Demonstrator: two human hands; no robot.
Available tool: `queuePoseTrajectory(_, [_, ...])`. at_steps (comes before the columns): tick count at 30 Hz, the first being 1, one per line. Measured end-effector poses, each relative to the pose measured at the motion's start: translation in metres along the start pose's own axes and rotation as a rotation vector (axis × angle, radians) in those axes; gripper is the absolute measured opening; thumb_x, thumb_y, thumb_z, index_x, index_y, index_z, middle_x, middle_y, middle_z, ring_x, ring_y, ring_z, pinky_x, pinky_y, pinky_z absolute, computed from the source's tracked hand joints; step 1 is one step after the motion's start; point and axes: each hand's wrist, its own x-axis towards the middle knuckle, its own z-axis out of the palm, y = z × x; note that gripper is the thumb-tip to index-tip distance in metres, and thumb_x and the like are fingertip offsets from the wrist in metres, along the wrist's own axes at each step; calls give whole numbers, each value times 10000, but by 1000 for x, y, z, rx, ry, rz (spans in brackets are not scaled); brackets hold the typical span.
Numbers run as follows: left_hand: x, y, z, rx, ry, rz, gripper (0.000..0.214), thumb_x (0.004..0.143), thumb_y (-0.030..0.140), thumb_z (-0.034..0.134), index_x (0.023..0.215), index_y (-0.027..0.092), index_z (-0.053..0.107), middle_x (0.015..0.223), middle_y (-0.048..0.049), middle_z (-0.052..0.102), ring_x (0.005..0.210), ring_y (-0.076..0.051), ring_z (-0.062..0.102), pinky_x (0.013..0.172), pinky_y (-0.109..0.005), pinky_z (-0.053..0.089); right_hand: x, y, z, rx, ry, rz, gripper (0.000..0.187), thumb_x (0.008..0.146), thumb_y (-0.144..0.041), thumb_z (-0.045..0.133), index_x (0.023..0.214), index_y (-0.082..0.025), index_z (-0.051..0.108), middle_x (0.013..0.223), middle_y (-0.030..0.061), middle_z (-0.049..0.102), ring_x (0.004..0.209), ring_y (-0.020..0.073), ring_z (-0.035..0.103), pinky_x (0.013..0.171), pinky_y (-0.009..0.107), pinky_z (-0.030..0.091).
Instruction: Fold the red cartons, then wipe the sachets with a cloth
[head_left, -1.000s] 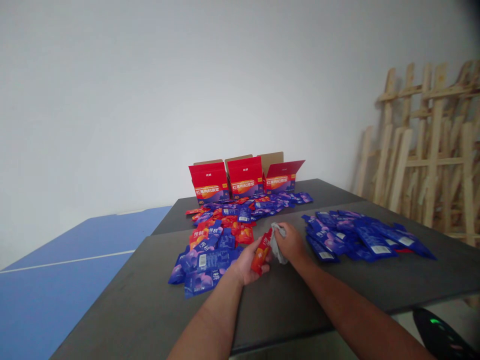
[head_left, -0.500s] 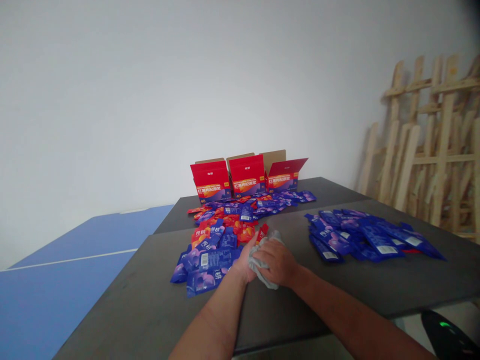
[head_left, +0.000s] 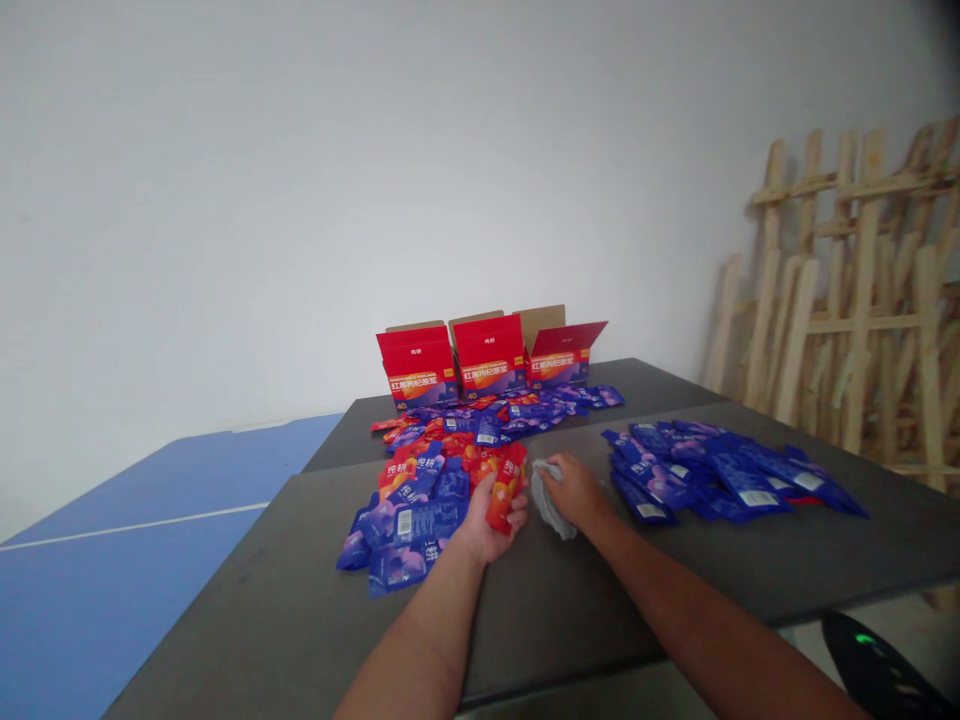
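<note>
My left hand is closed around a red pouch, its printed front facing up. A little to the right, my right hand grips a crumpled grey cloth, part of which hangs below the fingers. The pouch and the cloth are apart. Beside my left hand lies a mixed heap of red and blue pouches, running back toward the boxes. Right of my right hand is a separate pile of mostly blue pouches.
Three red cartons with raised flaps stand at the back of the dark table. A blue table with a white line is to the left. Wooden easels lean against the wall at right. A black object shows at bottom right.
My right hand has drawn the cloth off the red pouch and moved right. The pouch, mostly covered before, now shows in my left hand. The view has shifted slightly.
</note>
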Motion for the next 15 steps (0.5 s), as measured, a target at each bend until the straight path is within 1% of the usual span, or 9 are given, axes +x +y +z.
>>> queuePoseTrajectory(2, [1,2,-1,-84,2,54,333,848,420,492,1020,156,600,776,-51,566,495,-79,410,373,-168,252,-4,1,5,-63,-26,-63,150,832,-326,610,907,-205,659,877,66,635,846,226,593,746,336,437])
queuePoseTrajectory(4, [3,2,-2,-111,28,64,310,852,412,481,969,150,599,748,-48,560,500,-83,424,388,-174,293,-7,-1,6,-72,24,-118,200,826,-344,625,977,-218,666,949,76,622,902,233,569,780,356,432])
queuePoseTrajectory(6, [6,-1,-1,-88,67,78,214,847,342,515,897,147,589,700,-33,549,512,-86,458,427,-179,353,-9,-5,4,-16,81,-172,196,881,-342,557,993,-221,663,985,79,613,934,226,550,811,368,423])
queuePoseTrajectory(7, [8,-2,-1,-67,78,101,157,841,296,539,878,151,583,687,-25,550,528,-90,484,460,-184,390,-9,-7,2,21,83,-201,201,914,-335,509,965,-220,665,968,75,615,930,217,547,818,367,417])
queuePoseTrajectory(9, [11,-7,0,-20,74,185,92,818,216,593,888,159,574,714,-20,582,601,-105,553,566,-206,466,-10,-12,-2,86,29,-243,275,960,-327,425,873,-220,663,888,57,624,891,200,546,810,355,408])
queuePoseTrajectory(12, [16,-14,2,33,36,330,228,764,170,687,945,172,549,834,-28,640,729,-128,617,738,-263,512,-9,-17,-5,162,-96,-214,351,980,-346,376,790,-213,640,800,34,634,826,185,552,781,332,411])
queuePoseTrajectory(15, [18,-20,2,78,49,427,358,714,188,760,975,190,515,853,-12,651,761,-135,631,822,-302,503,-6,-18,-5,253,-180,-149,315,950,-366,426,781,-200,634,772,18,643,783,172,564,741,300,434])
